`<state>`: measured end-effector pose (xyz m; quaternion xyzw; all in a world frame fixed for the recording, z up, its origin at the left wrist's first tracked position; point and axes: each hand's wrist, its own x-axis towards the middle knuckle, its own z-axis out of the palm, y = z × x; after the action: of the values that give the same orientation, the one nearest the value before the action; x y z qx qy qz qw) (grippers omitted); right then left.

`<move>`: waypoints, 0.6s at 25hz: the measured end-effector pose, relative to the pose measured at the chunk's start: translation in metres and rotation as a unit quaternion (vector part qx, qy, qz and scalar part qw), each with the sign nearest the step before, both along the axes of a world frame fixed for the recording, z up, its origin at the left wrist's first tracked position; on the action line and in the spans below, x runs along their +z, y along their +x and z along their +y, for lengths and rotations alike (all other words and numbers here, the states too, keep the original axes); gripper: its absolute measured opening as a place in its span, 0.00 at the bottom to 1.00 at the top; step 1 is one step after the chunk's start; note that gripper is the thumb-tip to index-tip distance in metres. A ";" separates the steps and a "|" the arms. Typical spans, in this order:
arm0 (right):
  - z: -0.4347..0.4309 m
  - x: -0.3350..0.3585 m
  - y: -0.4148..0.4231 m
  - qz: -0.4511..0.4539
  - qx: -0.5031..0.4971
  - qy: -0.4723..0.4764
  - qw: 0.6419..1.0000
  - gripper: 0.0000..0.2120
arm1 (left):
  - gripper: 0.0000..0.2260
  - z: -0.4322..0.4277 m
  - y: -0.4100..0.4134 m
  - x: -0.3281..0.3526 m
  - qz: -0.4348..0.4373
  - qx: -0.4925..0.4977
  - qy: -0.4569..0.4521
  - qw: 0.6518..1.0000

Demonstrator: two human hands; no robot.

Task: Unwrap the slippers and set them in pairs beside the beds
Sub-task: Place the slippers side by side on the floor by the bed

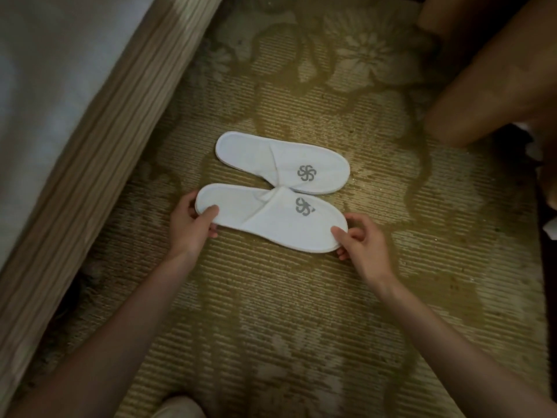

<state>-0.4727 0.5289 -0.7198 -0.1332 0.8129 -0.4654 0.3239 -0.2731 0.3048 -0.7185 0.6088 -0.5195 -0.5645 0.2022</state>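
Note:
Two flat white slippers with a grey swirl logo lie side by side on the patterned carpet, toes to the right. The far slipper (281,162) rests untouched. The near slipper (271,218) is held at both ends: my left hand (193,223) pinches its heel end, thumb on top, and my right hand (360,239) pinches its toe end. The two slippers touch near their uppers. No wrapping shows on either one.
A bed (63,95) with a white sheet and a ribbed beige base runs along the left. Wooden furniture (494,86) stands at the upper right, with something white (550,227) at the right edge. Green-beige flowered carpet (286,312) covers the floor.

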 end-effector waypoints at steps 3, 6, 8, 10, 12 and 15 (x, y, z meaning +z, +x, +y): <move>0.000 -0.006 0.005 -0.008 0.016 0.008 1.000 0.16 | 0.19 -0.003 0.002 -0.003 -0.066 -0.027 -0.052 0.996; -0.004 -0.006 0.008 0.019 0.024 0.027 0.999 0.18 | 0.19 -0.006 0.000 -0.002 -0.097 -0.036 -0.071 0.992; -0.008 -0.006 0.010 0.044 0.028 0.034 0.998 0.19 | 0.19 -0.008 -0.002 -0.003 -0.127 -0.062 -0.087 0.986; -0.011 -0.006 0.009 0.047 0.022 0.031 0.998 0.19 | 0.19 -0.010 -0.004 -0.004 -0.143 -0.087 -0.099 0.981; -0.014 -0.006 0.007 0.045 0.020 0.022 0.999 0.20 | 0.18 -0.011 -0.006 -0.005 -0.132 -0.086 -0.098 0.983; -0.018 -0.005 0.005 0.045 0.025 0.012 0.999 0.22 | 0.18 -0.014 -0.009 -0.005 -0.123 -0.067 -0.086 0.986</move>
<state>-0.4681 0.5112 -0.7249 -0.1701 0.8288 -0.4408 0.2997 -0.2823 0.2911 -0.7233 0.6178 -0.6266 -0.4506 0.1507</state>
